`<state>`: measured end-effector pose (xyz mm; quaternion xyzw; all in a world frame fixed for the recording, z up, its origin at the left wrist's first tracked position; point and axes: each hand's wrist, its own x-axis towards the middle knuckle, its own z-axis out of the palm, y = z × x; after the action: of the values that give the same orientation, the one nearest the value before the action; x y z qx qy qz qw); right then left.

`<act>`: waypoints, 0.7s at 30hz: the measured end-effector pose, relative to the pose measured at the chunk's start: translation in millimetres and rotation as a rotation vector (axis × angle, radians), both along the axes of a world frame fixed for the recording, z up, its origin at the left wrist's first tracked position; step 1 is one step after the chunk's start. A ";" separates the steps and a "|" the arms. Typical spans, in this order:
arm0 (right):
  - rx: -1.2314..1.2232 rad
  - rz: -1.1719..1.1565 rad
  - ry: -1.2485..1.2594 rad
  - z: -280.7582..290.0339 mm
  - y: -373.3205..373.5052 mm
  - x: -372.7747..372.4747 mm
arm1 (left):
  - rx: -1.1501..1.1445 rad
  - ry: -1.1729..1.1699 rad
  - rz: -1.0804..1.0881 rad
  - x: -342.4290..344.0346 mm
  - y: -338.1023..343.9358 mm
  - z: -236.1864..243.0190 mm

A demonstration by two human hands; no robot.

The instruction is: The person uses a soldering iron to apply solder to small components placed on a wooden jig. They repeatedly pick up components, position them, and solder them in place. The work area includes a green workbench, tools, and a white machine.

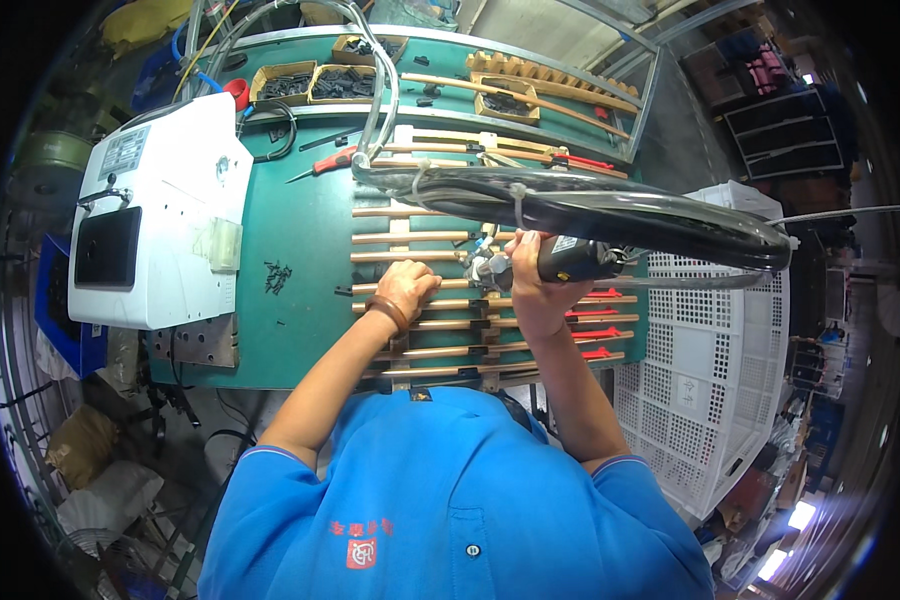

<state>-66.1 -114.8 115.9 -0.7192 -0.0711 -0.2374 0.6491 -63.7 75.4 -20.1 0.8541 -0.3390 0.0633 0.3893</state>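
Observation:
My right hand [542, 288] is wrapped around a black powered screwdriver [578, 262] with a silvery head [490, 268], held over the rows of rods. The tool's tip is hard to make out. Just left of that head, my left hand [408, 288] has its fingers bent down onto a light-brown rod [368, 289]. Several such rods lie side by side across the bench, with black fittings [479, 324] near their middles and red pieces [598, 334] at their right ends. A thick bundle of black and clear hose [610, 205] crosses above the tool, hiding part of the rods.
A white machine [160, 210] stands left on the green bench [305, 225]. Small dark screws [277, 277] lie beside it. A red-handled screwdriver [332, 161] lies farther back. Trays of black parts [342, 84] are at the rear; white crates [705, 370] stand right.

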 end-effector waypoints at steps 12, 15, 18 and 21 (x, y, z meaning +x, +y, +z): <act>-0.081 -0.208 -0.132 5.2 21.2 -6.3 | -0.034 -0.033 -0.004 3.1 0.9 -8.2; -0.050 -0.200 -0.115 29.9 30.4 -1.7 | -0.040 -0.034 -0.012 4.5 1.2 -7.6; 0.529 -0.106 0.079 35.4 26.9 -5.0 | -0.044 -0.030 -0.013 4.3 1.5 -7.2; 0.434 -0.113 0.055 32.7 29.6 -2.8 | -0.038 -0.018 -0.016 3.2 1.6 -7.8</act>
<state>-69.0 -85.2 148.7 -0.5717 0.0399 -0.2633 0.7761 -60.5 77.0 -27.9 0.8432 -0.3480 0.0743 0.4030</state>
